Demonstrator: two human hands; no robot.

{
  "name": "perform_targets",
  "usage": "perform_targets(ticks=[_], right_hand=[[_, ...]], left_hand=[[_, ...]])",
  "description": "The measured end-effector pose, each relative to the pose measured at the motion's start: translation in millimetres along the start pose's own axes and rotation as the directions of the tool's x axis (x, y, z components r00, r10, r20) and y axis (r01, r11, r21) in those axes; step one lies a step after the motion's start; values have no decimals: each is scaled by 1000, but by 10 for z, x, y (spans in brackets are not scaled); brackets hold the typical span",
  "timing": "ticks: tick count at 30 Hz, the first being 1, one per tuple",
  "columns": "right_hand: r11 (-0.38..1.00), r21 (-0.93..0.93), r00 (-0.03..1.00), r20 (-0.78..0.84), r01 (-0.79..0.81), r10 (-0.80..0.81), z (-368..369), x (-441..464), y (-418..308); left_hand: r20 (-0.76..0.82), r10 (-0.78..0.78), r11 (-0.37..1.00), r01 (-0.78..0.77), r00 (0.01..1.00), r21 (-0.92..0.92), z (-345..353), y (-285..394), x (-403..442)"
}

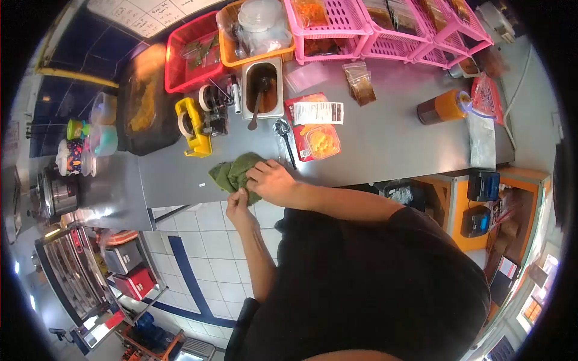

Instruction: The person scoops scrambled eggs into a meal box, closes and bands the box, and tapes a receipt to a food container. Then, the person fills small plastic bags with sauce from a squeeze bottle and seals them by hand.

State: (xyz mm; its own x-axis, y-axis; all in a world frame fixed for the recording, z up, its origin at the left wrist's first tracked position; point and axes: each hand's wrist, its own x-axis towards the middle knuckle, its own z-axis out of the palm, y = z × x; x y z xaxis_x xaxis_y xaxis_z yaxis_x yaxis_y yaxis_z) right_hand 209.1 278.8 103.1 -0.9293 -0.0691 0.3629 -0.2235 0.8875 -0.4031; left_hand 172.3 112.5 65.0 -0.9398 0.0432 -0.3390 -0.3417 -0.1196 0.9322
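Note:
A bunched green cloth [232, 172] lies over the front edge of the steel counter, with both hands on it. My right hand [274, 180] is closed over the top of the cloth, fingers curled into its folds. Below it, my left hand [239, 203] pinches the lower edge of the cloth between thumb and fingers. Just beyond the hands, a black plastic spoon [285, 137] rests on clear wrapping. Beside the spoon, a clear tub of orange-yellow food [323, 142] and a printed receipt [319, 112] sit on a red packet [306, 153].
A steel container [246, 112] with a ladle stands behind the spoon. Nearby is a yellow tape dispenser [196, 135]. Red [174, 60] and orange baskets [224, 48] and pink racks [361, 42] line the back. An orange sauce bottle [442, 107] lies at right.

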Motion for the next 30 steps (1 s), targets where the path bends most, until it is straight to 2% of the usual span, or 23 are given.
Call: perform_targets(ticks=[3,5,6,8,9,10,11,12,13,14,15,16,17,18,20,21,23,24,26,28,30], right_hand=[[999,32,999,-32,-19,20,-83,-17,-8],[988,95,990,-59,-119,125,-352,-62,-3],[980,139,977,-140,-141,160,-549,-60,20],[936,253,900,-300,-245,317,-908,-91,247],[966,144,889,-382,-214,253,-1193,-62,484],[898,231,835,-338,-374,435,-1375,-61,725],[890,197,765,-455,-412,455,-1446,-59,1081],[774,233,669,-397,-589,629,-1549,10,1344],[782,168,717,-322,-600,619,-1602,43,1654],[779,101,760,-172,-619,627,-1527,48,1983],[781,113,759,-186,-614,624,-1253,1,2390],[867,-85,871,-50,-491,488,-871,-41,2816],[914,-257,929,117,-313,351,-684,-9,3042],[921,-245,936,104,-302,335,-688,71,3013],[858,-130,866,-7,-497,500,-657,229,2850],[866,-107,872,-13,-488,489,-657,246,2901],[789,70,792,76,-610,605,-618,151,3109],[766,63,765,140,-640,628,-660,143,3186],[761,89,764,150,-642,627,-637,154,3304],[756,102,760,176,-646,626,-557,113,3348],[771,94,777,65,-630,626,-592,83,3286]], left_hand=[[-22,-32,998,33,999,46,179,260,53],[-47,128,984,-121,991,132,284,367,171],[-52,219,964,-208,974,163,323,456,240],[-49,222,967,-214,974,140,294,590,475],[-36,238,965,-233,971,118,293,640,508],[-45,236,966,-230,971,119,352,713,444],[-131,285,950,-262,949,172,455,811,384],[-208,341,928,-294,917,227,558,869,353],[-199,354,923,-307,914,231,601,851,321],[-188,287,945,-245,939,218,597,786,259],[-179,221,961,-184,959,205,591,710,190],[-149,209,956,-170,966,238,586,612,101],[-125,196,950,-157,972,271,569,494,-7],[-93,167,949,-134,982,286,534,359,-102],[-39,102,948,-85,994,306,553,266,-371],[-14,63,948,-56,998,312,592,242,-542],[-27,15,956,-7,1000,292,650,173,-942],[-33,31,954,-20,999,301,620,133,-1052],[-89,-88,964,107,992,243,605,27,-1169],[-109,-88,966,111,990,234,597,-34,-1237],[-118,-81,969,106,990,224,683,0,-1256]])
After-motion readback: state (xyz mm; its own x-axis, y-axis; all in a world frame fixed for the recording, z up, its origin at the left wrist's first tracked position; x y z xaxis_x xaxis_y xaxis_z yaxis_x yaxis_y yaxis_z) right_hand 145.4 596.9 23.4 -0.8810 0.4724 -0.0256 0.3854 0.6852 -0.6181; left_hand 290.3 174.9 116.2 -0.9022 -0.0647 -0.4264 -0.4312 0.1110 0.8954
